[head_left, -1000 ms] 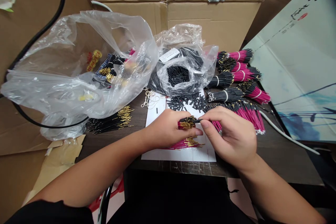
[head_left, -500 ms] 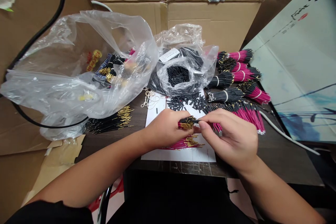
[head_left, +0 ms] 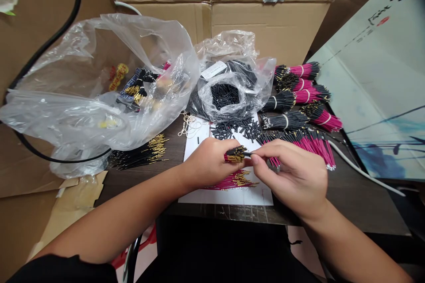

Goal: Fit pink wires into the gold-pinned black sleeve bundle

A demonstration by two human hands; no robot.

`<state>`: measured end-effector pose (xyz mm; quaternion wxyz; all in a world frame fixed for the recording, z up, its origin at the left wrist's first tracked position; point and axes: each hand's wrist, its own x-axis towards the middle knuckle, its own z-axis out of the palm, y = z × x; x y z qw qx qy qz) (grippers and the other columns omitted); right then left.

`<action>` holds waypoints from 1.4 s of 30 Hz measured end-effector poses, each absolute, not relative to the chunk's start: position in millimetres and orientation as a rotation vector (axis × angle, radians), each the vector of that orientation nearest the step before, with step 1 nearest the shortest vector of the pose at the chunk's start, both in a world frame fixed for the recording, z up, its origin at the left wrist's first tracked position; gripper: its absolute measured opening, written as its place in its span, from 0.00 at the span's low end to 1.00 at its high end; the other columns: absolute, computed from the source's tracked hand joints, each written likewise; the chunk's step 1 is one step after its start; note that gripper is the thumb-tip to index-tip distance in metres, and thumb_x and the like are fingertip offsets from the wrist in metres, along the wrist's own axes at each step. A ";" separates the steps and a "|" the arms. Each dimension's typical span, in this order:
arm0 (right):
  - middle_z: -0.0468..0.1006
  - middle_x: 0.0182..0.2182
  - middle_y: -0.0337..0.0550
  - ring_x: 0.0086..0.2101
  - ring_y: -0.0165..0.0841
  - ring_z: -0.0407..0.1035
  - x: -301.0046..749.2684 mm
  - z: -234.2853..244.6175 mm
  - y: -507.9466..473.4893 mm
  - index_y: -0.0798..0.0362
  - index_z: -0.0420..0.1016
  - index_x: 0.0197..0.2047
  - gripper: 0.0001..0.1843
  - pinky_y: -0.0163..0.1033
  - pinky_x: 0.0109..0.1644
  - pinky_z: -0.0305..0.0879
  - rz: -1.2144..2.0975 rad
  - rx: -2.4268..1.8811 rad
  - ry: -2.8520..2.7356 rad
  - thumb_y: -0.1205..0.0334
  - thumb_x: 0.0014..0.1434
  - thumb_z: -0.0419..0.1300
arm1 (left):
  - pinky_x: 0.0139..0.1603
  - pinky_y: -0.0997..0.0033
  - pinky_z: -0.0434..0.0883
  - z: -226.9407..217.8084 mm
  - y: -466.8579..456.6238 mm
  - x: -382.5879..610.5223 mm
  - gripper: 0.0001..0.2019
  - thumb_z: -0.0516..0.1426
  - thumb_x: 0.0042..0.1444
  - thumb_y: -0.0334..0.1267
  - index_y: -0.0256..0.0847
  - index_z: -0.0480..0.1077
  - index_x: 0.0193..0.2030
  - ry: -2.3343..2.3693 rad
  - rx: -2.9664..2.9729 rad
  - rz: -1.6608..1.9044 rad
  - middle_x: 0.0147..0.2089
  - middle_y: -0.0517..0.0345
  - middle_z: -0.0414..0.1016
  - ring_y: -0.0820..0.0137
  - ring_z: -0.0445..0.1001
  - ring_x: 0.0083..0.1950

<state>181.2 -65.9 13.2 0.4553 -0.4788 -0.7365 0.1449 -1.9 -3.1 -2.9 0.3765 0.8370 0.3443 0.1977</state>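
My left hand [head_left: 210,159] is closed around a bundle of wires [head_left: 236,154] with gold tips, some of them covered by black sleeves. The fingertips of my right hand [head_left: 290,172] pinch a small black sleeve [head_left: 247,154] at the right end of that bundle. Under my hands, loose pink wires [head_left: 232,180] with gold ends lie on a white sheet of paper [head_left: 226,198]. Just behind my hands is a spread pile of short black sleeves [head_left: 235,129]. More pink and black wires [head_left: 312,143] lie beyond my right hand.
A clear bag [head_left: 229,95] full of black sleeves stands at the back. Left of it sprawls a large plastic bag [head_left: 99,84]. Black wires [head_left: 137,152] lie at left, rubber bands [head_left: 188,126] nearby. Tied wire bundles [head_left: 299,93] are stacked at right, beside a white cable [head_left: 365,170].
My right hand has shifted very slightly to the right while keeping its pinch at the bundle's tip. My left hand holds the bundle almost exactly as before.
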 end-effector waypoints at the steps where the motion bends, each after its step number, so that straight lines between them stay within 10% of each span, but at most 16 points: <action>1: 0.78 0.30 0.38 0.30 0.29 0.71 181.1 13.2 -65.7 0.51 0.75 0.37 0.11 0.36 0.32 0.69 0.361 -1.181 -1.813 0.73 0.51 0.64 | 0.28 0.77 0.60 -3.0 -3.1 -1.9 0.13 0.57 0.56 0.46 0.36 0.72 0.33 0.881 2.134 0.508 0.23 0.63 0.68 0.77 0.63 0.25; 42: 0.78 0.37 0.43 0.37 0.27 0.71 184.0 14.1 -60.6 0.57 0.75 0.43 0.13 0.35 0.42 0.70 0.309 -1.136 -1.957 0.76 0.54 0.63 | 0.27 0.76 0.56 -2.7 -1.9 -1.7 0.09 0.53 0.56 0.35 0.37 0.67 0.26 0.911 2.281 0.413 0.21 0.64 0.65 0.77 0.61 0.23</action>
